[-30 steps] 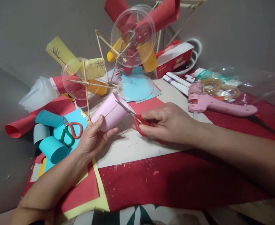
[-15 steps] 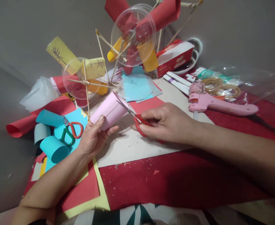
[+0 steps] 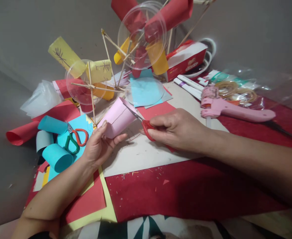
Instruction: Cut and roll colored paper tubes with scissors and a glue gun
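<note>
A pink paper tube point(image 3: 117, 118) is held tilted above the white board by my left hand point(image 3: 98, 142), thumb on its near end and fingers beneath. A dark line runs along the tube's side. My right hand point(image 3: 176, 129) grips red-handled scissors point(image 3: 147, 127), whose blades reach the tube's open right end and look nearly closed; whether paper lies between them I cannot tell. To the left of my left hand, a second pair of scissors point(image 3: 76, 137) with orange and green handles rests on blue paper. Blue paper tubes point(image 3: 57, 157) lie beside it.
Stick frames with clear plastic discs point(image 3: 142, 36) and coloured paper tubes stand at the back. On the right lie a pink glue gun point(image 3: 235, 108), white markers point(image 3: 188, 86) and bagged rubber bands point(image 3: 235, 91). A red box point(image 3: 187, 61) sits behind. Red cloth point(image 3: 166, 196) covers the front.
The scissors' handles have drawn together, bringing the blades closer at the tube's end. My fingers on the right have closed in slightly; the tube has hardly moved.
</note>
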The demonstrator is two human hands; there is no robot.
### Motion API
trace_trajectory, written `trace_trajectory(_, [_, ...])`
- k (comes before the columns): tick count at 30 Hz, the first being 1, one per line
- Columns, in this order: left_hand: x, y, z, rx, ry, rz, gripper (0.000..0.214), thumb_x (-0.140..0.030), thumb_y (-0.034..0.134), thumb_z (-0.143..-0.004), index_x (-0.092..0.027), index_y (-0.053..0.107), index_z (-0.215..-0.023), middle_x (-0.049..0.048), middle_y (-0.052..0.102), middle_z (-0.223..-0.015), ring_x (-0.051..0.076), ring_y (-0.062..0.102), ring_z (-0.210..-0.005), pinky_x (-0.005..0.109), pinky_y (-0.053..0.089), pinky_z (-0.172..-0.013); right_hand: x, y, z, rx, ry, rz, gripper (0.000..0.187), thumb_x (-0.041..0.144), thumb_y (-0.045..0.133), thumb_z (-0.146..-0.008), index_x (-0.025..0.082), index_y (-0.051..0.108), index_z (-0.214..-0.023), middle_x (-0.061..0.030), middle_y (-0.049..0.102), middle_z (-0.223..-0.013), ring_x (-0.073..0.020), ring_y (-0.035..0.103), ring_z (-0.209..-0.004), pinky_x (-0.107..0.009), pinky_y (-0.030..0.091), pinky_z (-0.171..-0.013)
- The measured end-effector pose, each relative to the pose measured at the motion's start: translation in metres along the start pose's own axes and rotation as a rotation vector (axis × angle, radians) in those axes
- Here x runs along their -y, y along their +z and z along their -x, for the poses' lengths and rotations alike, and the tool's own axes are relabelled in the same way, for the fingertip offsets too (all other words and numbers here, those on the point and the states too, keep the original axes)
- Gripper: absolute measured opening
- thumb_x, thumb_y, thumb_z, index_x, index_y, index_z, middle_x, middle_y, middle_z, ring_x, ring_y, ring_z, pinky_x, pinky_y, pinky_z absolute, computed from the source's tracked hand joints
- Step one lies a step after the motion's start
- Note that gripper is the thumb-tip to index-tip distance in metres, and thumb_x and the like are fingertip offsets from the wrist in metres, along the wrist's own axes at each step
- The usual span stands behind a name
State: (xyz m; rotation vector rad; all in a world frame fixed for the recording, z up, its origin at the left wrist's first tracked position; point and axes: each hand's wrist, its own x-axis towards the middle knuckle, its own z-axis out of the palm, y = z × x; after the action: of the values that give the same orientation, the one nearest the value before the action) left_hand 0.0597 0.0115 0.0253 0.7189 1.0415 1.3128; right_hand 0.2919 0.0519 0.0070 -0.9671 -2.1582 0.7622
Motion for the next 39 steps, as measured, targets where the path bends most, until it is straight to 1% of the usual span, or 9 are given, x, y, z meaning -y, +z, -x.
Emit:
trace_trajectory(4, [-0.001, 0.0, -0.001, -0.007, -0.013, -0.016, 0.03, -0.035, 0.09, -0.075, -0.021, 0.074, -0.097, 0.0055, 0.079, -0.12, 0.029, 0.071, -0.123, 0.025, 0.07, -0.067, 0.001, 0.0, 0.0, -0.002, -0.009, 0.007, 0.038, 0.036, 0.054, -0.088, 0.019, 0.05, -0.054, 0.0048, 0.033, -0.049, -0.0073, 0.031, -0.047, -0.028, 0.024, -0.052])
trace_trajectory(8, [0.0, 0.002, -0.002, 0.011, 0.056, -0.074, 0.036, -0.039, 0.092, -0.073, -0.021, 0.075, -0.099, 0.0069, 0.077, -0.124, 0.028, 0.073, -0.118, 0.026, 0.07, -0.07, 0.002, 0.002, 0.0, 0.001, 0.004, -0.05, 0.036, 0.04, 0.056, -0.087, 0.018, 0.058, -0.058, 0.0047, 0.038, -0.049, -0.0076, 0.035, -0.047, -0.027, 0.025, -0.051])
trace_trajectory(14, [0.007, -0.007, -0.006, -0.005, 0.359, -0.249, 0.039, -0.047, 0.091, -0.073, -0.019, 0.078, -0.097, 0.0065, 0.081, -0.103, 0.027, 0.075, -0.11, 0.033, 0.07, -0.081, 0.002, 0.003, 0.0, -0.106, 0.04, -0.178, 0.05, 0.051, 0.062, -0.086, 0.021, 0.042, -0.052, 0.0057, 0.028, -0.048, -0.0079, 0.029, -0.048, -0.026, 0.024, -0.047])
trace_trajectory(18, [0.015, -0.018, -0.009, -0.035, 0.497, -0.409, 0.035, -0.049, 0.085, -0.08, -0.019, 0.08, -0.096, 0.0051, 0.08, -0.091, 0.024, 0.078, -0.096, 0.037, 0.067, -0.09, 0.001, 0.003, 0.0, -0.07, 0.008, -0.179, 0.053, 0.053, 0.064, -0.086, 0.021, 0.039, -0.051, 0.0058, 0.027, -0.047, -0.0084, 0.03, -0.048, -0.026, 0.023, -0.046])
trace_trajectory(21, [0.019, -0.023, -0.009, -0.066, 0.554, -0.458, 0.034, -0.05, 0.086, -0.078, -0.019, 0.081, -0.09, 0.0038, 0.078, -0.08, 0.025, 0.078, -0.093, 0.04, 0.066, -0.09, 0.002, 0.002, -0.001, -0.022, 0.008, -0.173, 0.049, 0.051, 0.064, -0.084, 0.021, 0.042, -0.052, 0.0056, 0.03, -0.049, -0.0086, 0.032, -0.05, -0.026, 0.024, -0.048])
trace_trajectory(23, [0.021, -0.024, -0.007, -0.052, 0.588, -0.465, 0.032, -0.048, 0.087, -0.078, -0.019, 0.081, -0.089, 0.0042, 0.079, -0.082, 0.025, 0.077, -0.094, 0.039, 0.066, -0.088, 0.002, 0.001, -0.001, 0.027, 0.025, -0.158, 0.045, 0.049, 0.064, -0.083, 0.02, 0.045, -0.054, 0.0056, 0.033, -0.05, -0.0082, 0.032, -0.05, -0.026, 0.025, -0.049])
trace_trajectory(28, [0.017, -0.021, -0.003, 0.034, 0.531, -0.44, 0.031, -0.043, 0.089, -0.077, -0.018, 0.081, -0.093, 0.0058, 0.081, -0.091, 0.021, 0.076, -0.089, 0.035, 0.065, -0.088, 0.001, -0.001, -0.003, 0.057, 0.008, -0.124, 0.044, 0.049, 0.06, -0.085, 0.019, 0.048, -0.055, 0.0054, 0.034, -0.051, -0.0077, 0.031, -0.05, -0.025, 0.025, -0.049])
trace_trajectory(33, [0.012, -0.011, -0.005, -0.05, 0.411, -0.269, 0.046, -0.059, 0.084, -0.076, -0.016, 0.079, -0.09, 0.0093, 0.08, -0.095, 0.026, 0.075, -0.101, 0.036, 0.064, -0.09, 0.0, -0.001, -0.002, 0.038, -0.03, -0.094, 0.042, 0.045, 0.06, -0.086, 0.019, 0.05, -0.056, 0.0057, 0.033, -0.052, -0.0072, 0.03, -0.05, -0.025, 0.024, -0.049])
trace_trajectory(39, [0.021, -0.021, -0.009, -0.144, 0.571, -0.442, 0.044, -0.06, 0.08, -0.08, -0.019, 0.08, -0.095, 0.0047, 0.079, -0.086, 0.025, 0.074, -0.103, 0.034, 0.061, -0.096, 0.007, -0.002, -0.004, 0.019, 0.05, -0.247, 0.047, 0.046, 0.063, -0.082, 0.021, 0.037, -0.052, 0.0061, 0.028, -0.051, -0.0073, 0.027, -0.05, -0.024, 0.023, -0.046])
